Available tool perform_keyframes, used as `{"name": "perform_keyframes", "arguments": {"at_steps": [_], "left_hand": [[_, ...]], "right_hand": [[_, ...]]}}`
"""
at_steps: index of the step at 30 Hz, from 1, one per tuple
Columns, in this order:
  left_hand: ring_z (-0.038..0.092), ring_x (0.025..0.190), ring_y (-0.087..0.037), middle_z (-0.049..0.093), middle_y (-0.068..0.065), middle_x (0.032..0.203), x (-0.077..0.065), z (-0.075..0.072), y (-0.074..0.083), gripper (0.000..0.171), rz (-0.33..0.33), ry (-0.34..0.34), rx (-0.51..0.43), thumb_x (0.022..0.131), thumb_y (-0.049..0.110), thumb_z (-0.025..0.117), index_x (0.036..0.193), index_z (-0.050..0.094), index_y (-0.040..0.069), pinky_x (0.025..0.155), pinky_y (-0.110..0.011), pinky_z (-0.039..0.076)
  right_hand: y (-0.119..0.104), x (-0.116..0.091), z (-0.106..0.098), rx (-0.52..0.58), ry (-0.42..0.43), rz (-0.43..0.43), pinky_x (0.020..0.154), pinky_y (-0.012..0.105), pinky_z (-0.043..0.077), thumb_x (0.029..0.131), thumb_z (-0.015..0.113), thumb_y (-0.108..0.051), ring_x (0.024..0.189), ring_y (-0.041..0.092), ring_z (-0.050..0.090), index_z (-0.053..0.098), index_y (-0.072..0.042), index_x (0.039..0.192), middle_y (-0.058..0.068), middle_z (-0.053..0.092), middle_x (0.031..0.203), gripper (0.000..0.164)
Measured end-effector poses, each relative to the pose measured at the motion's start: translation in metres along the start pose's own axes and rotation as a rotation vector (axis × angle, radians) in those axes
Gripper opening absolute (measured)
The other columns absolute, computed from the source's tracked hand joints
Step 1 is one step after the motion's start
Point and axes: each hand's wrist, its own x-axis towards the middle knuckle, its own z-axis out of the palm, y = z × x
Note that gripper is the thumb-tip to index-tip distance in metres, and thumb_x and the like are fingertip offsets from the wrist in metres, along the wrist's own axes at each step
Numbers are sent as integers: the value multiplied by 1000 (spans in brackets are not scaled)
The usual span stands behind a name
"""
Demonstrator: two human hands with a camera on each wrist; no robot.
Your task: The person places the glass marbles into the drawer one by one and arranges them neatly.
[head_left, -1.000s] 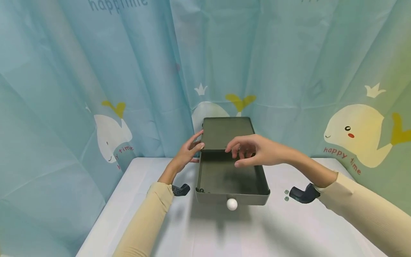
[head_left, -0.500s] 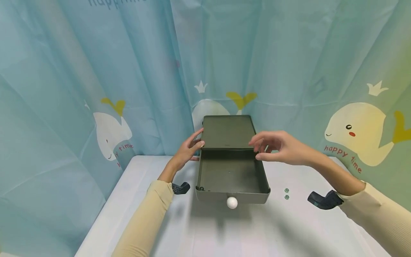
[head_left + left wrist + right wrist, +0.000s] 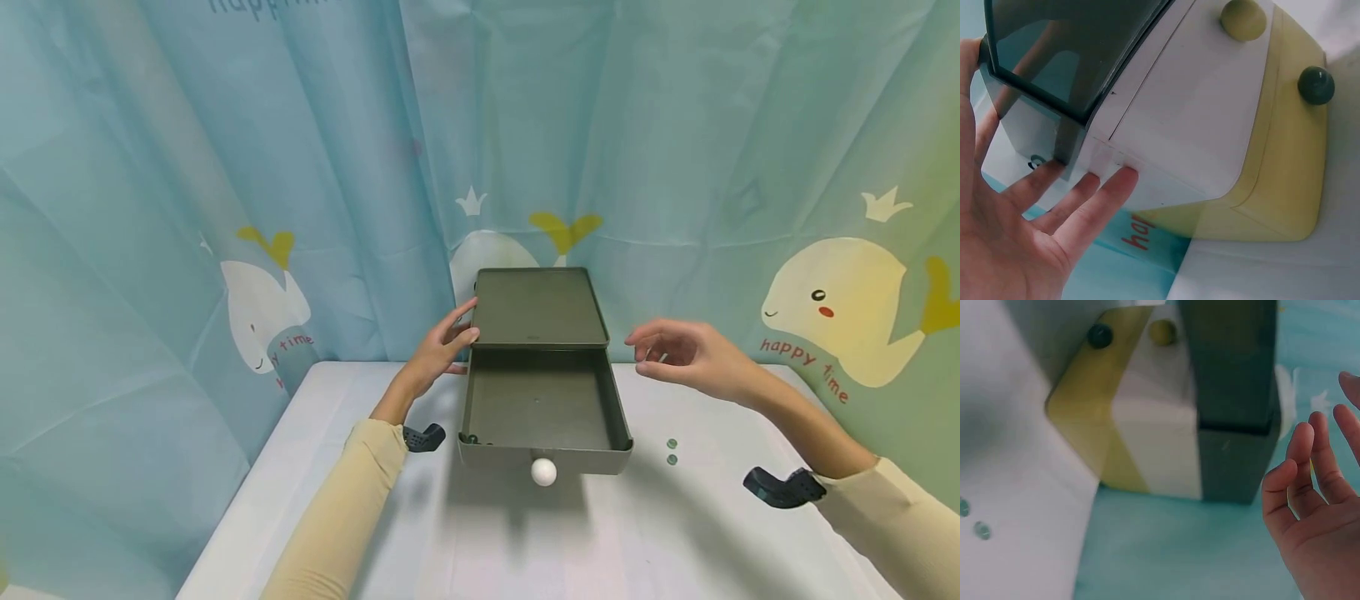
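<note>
A small stacked drawer chest has a dark green top section (image 3: 540,306), a white middle section (image 3: 1179,106) and a yellow bottom section (image 3: 1291,156). Its dark green top drawer (image 3: 540,412) is pulled out, its white knob (image 3: 543,472) facing me. Small green bead-like pieces (image 3: 471,438) lie in the drawer's front left corner. My left hand (image 3: 435,358) rests against the chest's left side with spread fingers. To the chest's right, my right hand (image 3: 686,358) hovers in the air, fingers loosely bent, holding nothing.
Two small round green pieces, one behind (image 3: 671,443) and one in front (image 3: 672,459), lie on the white table (image 3: 540,550) right of the drawer. A blue whale-print curtain (image 3: 675,167) hangs close behind the chest.
My right hand has moved from above the open drawer to the right, past the chest's side. The left hand and the drawer have stayed in place.
</note>
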Motion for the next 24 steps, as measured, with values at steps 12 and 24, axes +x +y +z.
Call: {"name": "perform_keyframes", "arguments": {"at_steps": [12, 24], "left_hand": [[41, 146, -29, 34, -10, 164, 0, 0, -1, 61, 11, -2, -6, 103, 39, 59, 159, 35, 43, 95, -59, 54], [41, 146, -28, 34, -9, 164, -1, 0, 0, 59, -3, 4, 4, 105, 35, 57, 159, 35, 44, 94, -58, 54]], "right_hand": [[53, -29, 1, -60, 36, 91, 70, 28, 55, 95, 74, -10, 87, 18, 68, 67, -12, 123, 6, 67, 101, 29], [102, -58, 16, -133, 30, 160, 68, 28, 53, 94, 77, -14, 80, 15, 69, 66, -14, 123, 3, 68, 97, 31]]}}
